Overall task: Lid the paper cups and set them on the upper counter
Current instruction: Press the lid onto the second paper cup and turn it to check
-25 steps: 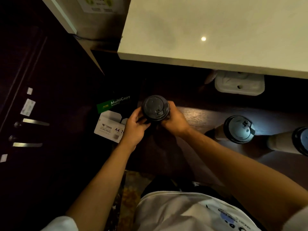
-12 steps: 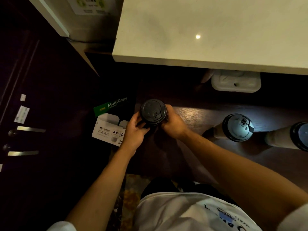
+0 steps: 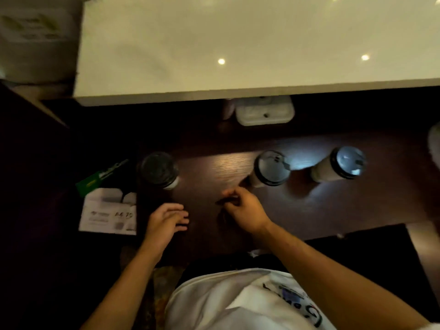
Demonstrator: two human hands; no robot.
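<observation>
Three white paper cups with dark lids stand on the dark wooden lower counter. The left cup is near the counter's left end, the middle cup and the right cup catch a bluish light. My left hand hovers flat below the left cup, apart from it and holding nothing. My right hand has loosely curled fingers with a gap between thumb and index. It is just left of the middle cup's base and holds nothing. The pale upper counter spans the top and carries no cups.
A white plastic object sits under the upper counter's front edge. A box of copy paper lies lower down, left of the counter. A pale object shows at the right edge. The image is motion-blurred.
Both hands have let go of the lidded cup, which now stands at the left. My left hand dropped back and my right hand moved right toward the middle cup. The view shifted right.
</observation>
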